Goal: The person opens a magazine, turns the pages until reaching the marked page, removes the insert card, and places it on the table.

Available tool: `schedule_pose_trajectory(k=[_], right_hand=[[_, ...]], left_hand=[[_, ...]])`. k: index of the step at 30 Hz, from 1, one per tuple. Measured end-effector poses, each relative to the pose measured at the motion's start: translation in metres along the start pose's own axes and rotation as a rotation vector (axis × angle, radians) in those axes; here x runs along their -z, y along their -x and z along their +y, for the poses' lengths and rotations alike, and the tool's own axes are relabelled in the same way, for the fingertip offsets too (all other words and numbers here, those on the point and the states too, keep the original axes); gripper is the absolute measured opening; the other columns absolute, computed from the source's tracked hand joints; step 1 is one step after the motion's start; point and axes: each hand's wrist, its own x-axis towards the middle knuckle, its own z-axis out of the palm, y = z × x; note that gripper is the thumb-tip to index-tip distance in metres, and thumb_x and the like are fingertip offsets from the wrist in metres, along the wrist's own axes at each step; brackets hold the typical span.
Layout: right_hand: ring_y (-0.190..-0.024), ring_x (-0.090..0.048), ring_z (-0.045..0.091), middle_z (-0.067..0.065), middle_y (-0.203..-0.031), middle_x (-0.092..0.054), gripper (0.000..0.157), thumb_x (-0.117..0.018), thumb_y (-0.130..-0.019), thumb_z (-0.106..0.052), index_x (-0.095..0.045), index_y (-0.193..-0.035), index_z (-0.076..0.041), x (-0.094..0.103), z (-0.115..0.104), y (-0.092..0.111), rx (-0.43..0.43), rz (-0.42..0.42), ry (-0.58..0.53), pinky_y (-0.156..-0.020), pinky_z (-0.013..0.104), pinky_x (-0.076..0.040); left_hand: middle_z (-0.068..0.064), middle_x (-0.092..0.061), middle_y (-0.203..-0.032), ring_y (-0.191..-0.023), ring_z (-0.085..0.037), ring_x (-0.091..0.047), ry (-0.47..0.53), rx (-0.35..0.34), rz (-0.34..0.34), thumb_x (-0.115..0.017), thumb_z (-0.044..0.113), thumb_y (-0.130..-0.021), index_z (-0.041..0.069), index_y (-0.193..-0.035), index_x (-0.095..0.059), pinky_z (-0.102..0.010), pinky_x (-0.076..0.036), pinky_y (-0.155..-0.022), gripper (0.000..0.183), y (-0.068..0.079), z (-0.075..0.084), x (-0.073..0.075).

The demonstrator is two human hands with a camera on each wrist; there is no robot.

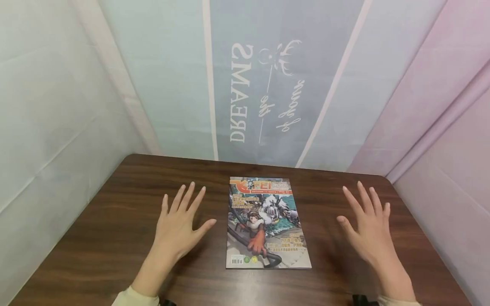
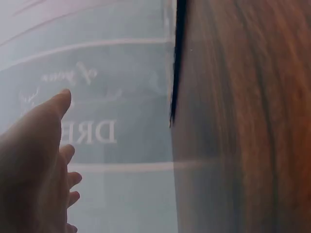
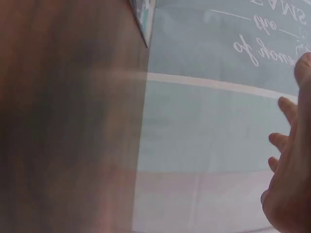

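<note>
A magazine point(image 1: 268, 223) with a colourful illustrated cover lies flat and closed on the dark wooden table point(image 1: 115, 238). To its left, my left hand point(image 1: 178, 227) is held with fingers spread and thumb toward the magazine. My right hand point(image 1: 369, 229) mirrors it on the other side, fingers apart and nothing in it. In the left wrist view the magazine point(image 2: 178, 63) appears edge-on beyond the thumb. The right wrist view catches only a corner of the magazine point(image 3: 144, 19), well away from the fingers.
Behind the table hangs a blue-grey cloth point(image 1: 275, 85) with white mirrored lettering. Pale cloth point(image 1: 49, 106) walls in the left side, and pinkish cloth point(image 1: 448, 140) the right. The table's far edge meets the backdrop.
</note>
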Motion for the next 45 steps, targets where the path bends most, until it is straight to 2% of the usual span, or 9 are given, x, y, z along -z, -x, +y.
schedule_pose_trajectory(k=[7, 10, 14, 21, 25, 29, 32, 36, 45], right_hand=[[-0.15, -0.006, 0.034, 0.006, -0.165, -0.016, 0.067, -0.055, -0.098, -0.05, -0.033, -0.156, -0.025, 0.015, 0.002, -0.018, 0.165, -0.006, -0.013, -0.114, 0.067, 0.004], [-0.151, -0.008, 0.032, 0.005, -0.164, -0.019, 0.069, -0.063, -0.095, -0.044, -0.036, -0.155, -0.023, 0.018, 0.003, -0.02, 0.213, -0.03, -0.046, -0.116, 0.064, 0.003], [-0.15, -0.01, 0.03, 0.006, -0.163, -0.023, 0.072, -0.071, -0.09, -0.035, -0.039, -0.153, -0.02, 0.017, 0.004, -0.018, 0.265, -0.076, -0.076, -0.118, 0.06, 0.002], [-0.15, -0.014, 0.03, 0.008, -0.162, -0.026, 0.072, -0.074, -0.088, -0.035, -0.044, -0.15, -0.016, 0.009, 0.0, -0.008, 0.361, -0.162, -0.104, -0.121, 0.05, 0.001], [-0.149, -0.019, 0.03, 0.008, -0.16, -0.03, 0.072, -0.073, -0.088, -0.039, -0.044, -0.15, -0.018, -0.001, -0.008, -0.001, 0.427, -0.187, -0.121, -0.122, 0.042, 0.002], [-0.147, -0.026, 0.029, 0.009, -0.157, -0.036, 0.074, -0.078, -0.083, -0.032, -0.047, -0.148, -0.017, -0.016, -0.013, 0.008, 0.51, -0.195, -0.146, -0.122, 0.036, 0.0], [-0.146, -0.028, 0.027, 0.007, -0.157, -0.035, 0.073, -0.08, -0.083, -0.028, -0.047, -0.148, -0.018, -0.024, -0.013, 0.016, 0.525, -0.26, -0.164, -0.122, 0.029, -0.001], [-0.146, -0.028, 0.025, 0.007, -0.158, -0.033, 0.067, -0.076, -0.088, -0.03, -0.047, -0.147, -0.018, -0.032, -0.011, 0.024, 0.513, -0.339, -0.189, -0.12, 0.022, 0.0], [-0.137, -0.041, 0.033, 0.008, -0.152, -0.043, 0.062, -0.073, -0.09, -0.038, -0.051, -0.145, -0.022, -0.043, -0.01, 0.03, 0.488, -0.38, -0.216, -0.115, 0.013, -0.006]], left_hand=[[0.0, -0.013, -0.165, -0.151, -0.024, -0.008, -0.049, -0.16, -0.003, -0.044, 0.075, -0.09, 0.03, -0.158, -0.024, -0.054, 0.004, -0.12, 0.084, -0.005, 0.01, -0.002], [0.001, -0.015, -0.165, -0.151, -0.023, -0.009, -0.062, -0.213, -0.009, -0.044, 0.075, -0.09, 0.03, -0.158, -0.026, -0.055, 0.0, -0.12, 0.083, -0.004, 0.012, -0.004], [0.002, -0.018, -0.164, -0.151, -0.022, -0.012, -0.042, -0.269, -0.021, -0.052, 0.07, -0.089, 0.029, -0.157, -0.029, -0.057, -0.007, -0.119, 0.082, -0.001, 0.012, -0.007], [0.005, -0.016, -0.165, -0.15, -0.022, -0.014, 0.064, -0.378, -0.032, -0.062, 0.065, -0.086, 0.03, -0.157, -0.029, -0.057, -0.012, -0.119, 0.085, 0.006, 0.016, -0.006], [0.005, -0.015, -0.165, -0.151, -0.021, -0.011, 0.081, -0.4, -0.068, -0.061, 0.066, -0.087, 0.031, -0.156, -0.029, -0.056, -0.011, -0.119, 0.083, 0.008, 0.02, -0.007], [0.006, -0.015, -0.165, -0.151, -0.021, -0.009, 0.086, -0.418, -0.165, -0.056, 0.068, -0.089, 0.036, -0.157, -0.026, -0.058, -0.011, -0.118, 0.08, 0.01, 0.02, -0.014], [0.003, -0.019, -0.164, -0.15, -0.024, -0.013, 0.097, -0.463, -0.239, -0.053, 0.069, -0.09, 0.035, -0.156, -0.027, -0.061, -0.014, -0.117, 0.078, 0.012, 0.021, -0.02], [-0.002, -0.03, -0.16, -0.148, -0.028, -0.022, 0.113, -0.53, -0.286, -0.051, 0.069, -0.091, 0.032, -0.155, -0.033, -0.064, -0.02, -0.115, 0.076, 0.012, 0.023, -0.026], [0.001, -0.032, -0.159, -0.146, -0.026, -0.028, 0.135, -0.628, -0.391, -0.048, 0.067, -0.093, 0.031, -0.155, -0.033, -0.065, -0.025, -0.112, 0.074, 0.007, 0.025, -0.033]])
